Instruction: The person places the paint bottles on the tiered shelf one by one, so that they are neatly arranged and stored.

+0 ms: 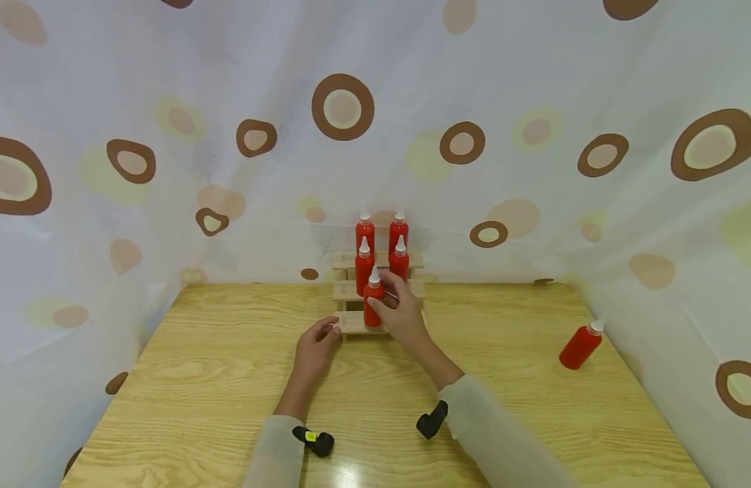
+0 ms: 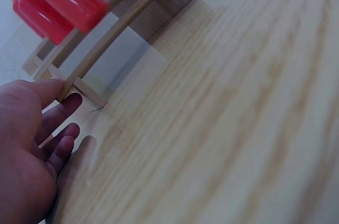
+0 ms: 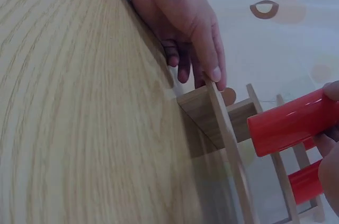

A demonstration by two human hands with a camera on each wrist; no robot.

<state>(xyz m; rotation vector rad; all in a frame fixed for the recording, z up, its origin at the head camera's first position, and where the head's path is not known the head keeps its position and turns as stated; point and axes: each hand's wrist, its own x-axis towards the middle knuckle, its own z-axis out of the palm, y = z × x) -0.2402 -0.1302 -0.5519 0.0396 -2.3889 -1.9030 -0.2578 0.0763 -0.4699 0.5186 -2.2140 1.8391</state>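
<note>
My right hand (image 1: 404, 317) holds a red squeeze bottle (image 1: 371, 313) with a white pointed cap between thumb and fingers. The bottle is upright over the lowest shelf of a stepped wooden rack (image 1: 350, 322); in the right wrist view its base (image 3: 257, 136) looks slightly apart from that shelf. With thumb and fingertips, my left hand (image 1: 314, 349) pinches the left end of the lowest shelf (image 2: 87, 65). Two like bottles stand on the middle shelf, among them the left one (image 1: 364, 272), and two on the top shelf, such as the right one (image 1: 398, 234).
Another red bottle (image 1: 579, 347) stands on the wooden table (image 1: 229, 379) at the far right, tilted in the head view. A patterned sheet (image 1: 278, 183) hangs behind the rack and along both sides of the table.
</note>
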